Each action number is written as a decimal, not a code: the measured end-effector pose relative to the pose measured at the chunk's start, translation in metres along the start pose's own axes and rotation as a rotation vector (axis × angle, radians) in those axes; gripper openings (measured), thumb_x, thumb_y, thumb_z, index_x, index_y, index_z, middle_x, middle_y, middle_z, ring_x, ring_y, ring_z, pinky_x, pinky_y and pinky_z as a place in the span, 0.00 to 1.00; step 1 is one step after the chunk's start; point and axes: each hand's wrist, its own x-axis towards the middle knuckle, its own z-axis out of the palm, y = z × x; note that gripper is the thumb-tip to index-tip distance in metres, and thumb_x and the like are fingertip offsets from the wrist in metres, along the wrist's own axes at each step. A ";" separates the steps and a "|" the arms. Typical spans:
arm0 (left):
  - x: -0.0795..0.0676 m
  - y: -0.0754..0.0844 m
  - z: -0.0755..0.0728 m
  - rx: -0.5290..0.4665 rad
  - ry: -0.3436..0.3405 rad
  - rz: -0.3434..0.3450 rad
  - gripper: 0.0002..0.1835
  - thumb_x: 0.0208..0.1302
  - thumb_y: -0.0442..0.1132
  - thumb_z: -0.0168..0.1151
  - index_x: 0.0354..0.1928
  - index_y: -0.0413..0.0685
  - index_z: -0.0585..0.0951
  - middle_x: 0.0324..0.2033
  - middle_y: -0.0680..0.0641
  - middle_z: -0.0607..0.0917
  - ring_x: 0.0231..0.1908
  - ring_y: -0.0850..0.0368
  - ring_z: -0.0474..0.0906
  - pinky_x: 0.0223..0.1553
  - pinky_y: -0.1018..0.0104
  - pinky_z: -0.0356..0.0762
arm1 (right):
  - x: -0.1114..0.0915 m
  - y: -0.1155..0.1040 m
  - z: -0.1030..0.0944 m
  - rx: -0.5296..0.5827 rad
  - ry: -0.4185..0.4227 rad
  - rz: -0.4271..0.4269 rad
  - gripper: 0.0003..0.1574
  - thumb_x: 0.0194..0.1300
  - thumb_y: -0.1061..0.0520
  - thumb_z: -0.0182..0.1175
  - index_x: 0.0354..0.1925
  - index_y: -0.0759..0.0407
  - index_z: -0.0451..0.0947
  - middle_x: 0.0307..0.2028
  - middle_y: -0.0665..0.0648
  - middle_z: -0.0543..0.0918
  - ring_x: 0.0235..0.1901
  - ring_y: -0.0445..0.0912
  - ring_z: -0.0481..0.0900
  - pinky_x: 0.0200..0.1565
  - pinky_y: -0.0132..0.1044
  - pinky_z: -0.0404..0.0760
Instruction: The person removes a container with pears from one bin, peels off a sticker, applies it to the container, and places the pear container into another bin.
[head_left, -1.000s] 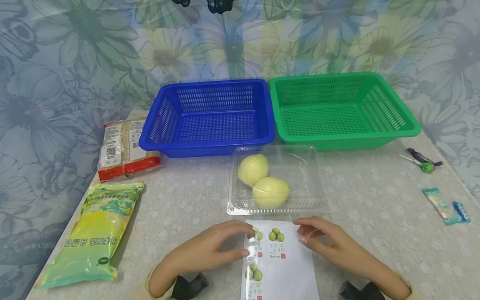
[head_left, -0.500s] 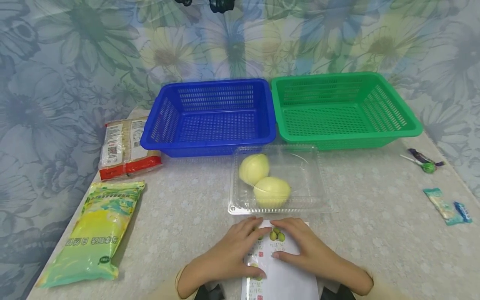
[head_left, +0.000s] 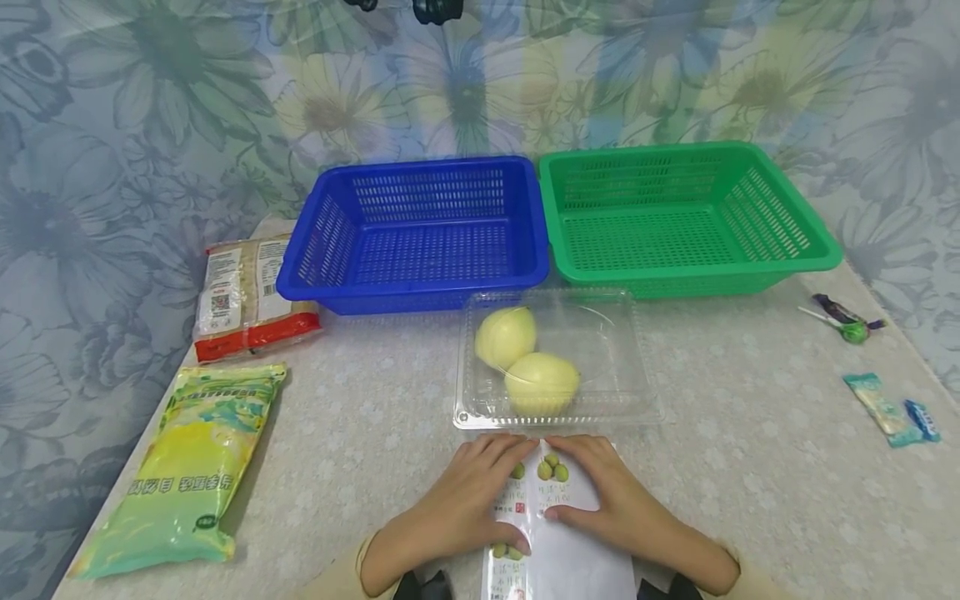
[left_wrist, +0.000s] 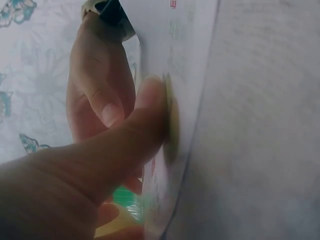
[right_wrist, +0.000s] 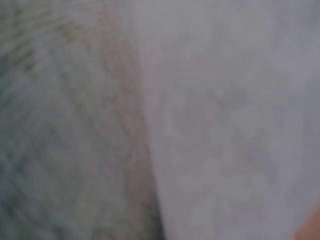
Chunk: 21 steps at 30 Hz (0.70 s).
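A white sheet of fruit stickers lies in front of the person, with small printed green fruits and red stamps on it. A raised crease runs down the sheet between the hands. The left hand rests on its left part, and in the left wrist view the left thumb presses the sheet. The right hand rests on the right part, fingertips near the crease. Just beyond stands a clear plastic box holding two pale yellow fruits. The right wrist view is blurred, showing mostly white paper.
A blue basket and a green basket stand side by side at the back. To the left lie a red-edged bag and a yellow-green bag. A lollipop and small wrapped sweets lie far right.
Both hands have come inward over the sheet, from its edges toward the middle. A crease now rises between the sticker columns. The box, fruits and baskets have stayed put.
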 end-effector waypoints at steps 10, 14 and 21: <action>0.001 0.004 -0.002 -0.152 -0.026 -0.081 0.57 0.28 0.60 0.72 0.66 0.58 0.57 0.55 0.54 0.69 0.57 0.58 0.61 0.60 0.56 0.61 | -0.001 -0.001 0.000 0.027 -0.002 -0.031 0.46 0.42 0.45 0.70 0.60 0.52 0.65 0.54 0.46 0.72 0.52 0.38 0.65 0.50 0.35 0.71; 0.001 0.005 -0.002 -0.343 -0.024 -0.146 0.51 0.33 0.52 0.74 0.64 0.63 0.60 0.51 0.56 0.69 0.53 0.61 0.61 0.56 0.60 0.65 | -0.001 -0.001 -0.001 0.048 -0.015 -0.022 0.47 0.42 0.46 0.71 0.60 0.50 0.64 0.54 0.45 0.71 0.51 0.37 0.66 0.49 0.34 0.72; 0.002 0.006 0.001 -0.708 -0.022 -0.245 0.36 0.41 0.44 0.73 0.56 0.62 0.68 0.48 0.55 0.74 0.48 0.63 0.70 0.50 0.69 0.70 | -0.001 -0.002 -0.003 0.105 0.000 -0.052 0.45 0.43 0.50 0.71 0.60 0.51 0.65 0.52 0.46 0.72 0.50 0.38 0.68 0.52 0.30 0.70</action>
